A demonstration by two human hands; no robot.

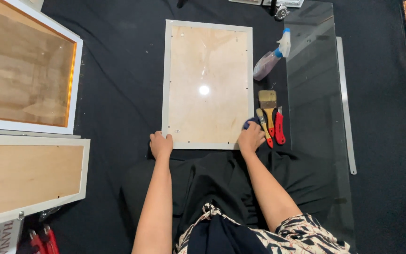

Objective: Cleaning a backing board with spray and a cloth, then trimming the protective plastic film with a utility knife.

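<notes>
Frame: white picture frame (pixel 207 84) lies flat on the black cloth floor covering (pixel 118 70) just ahead of my knees, its plywood backing behind a pane that catches a spot of ceiling light.
Left hand: my left hand (pixel 160 144) rests on the frame's near left corner, fingers curled down over the rail, holding nothing else.
Right hand: my right hand (pixel 251 138) presses a dark blue cloth (pixel 251 123) against the near right corner, fingers closed around the wad.
Tools: two paintbrushes (pixel 267 113) and a red-handled utility knife (pixel 279 128) lie just beside my right hand, close against the frame's right edge.
Spray bottle: clear spray bottle (pixel 271 59) with a white and blue trigger lies tilted near the frame's upper right.
Glass: loose glass sheet (pixel 318 94) lies to the right, with a long metal ruler (pixel 346 103) along its far side.
Left side: two more frames (pixel 24 70), backs up, lie well apart from mine.
</notes>
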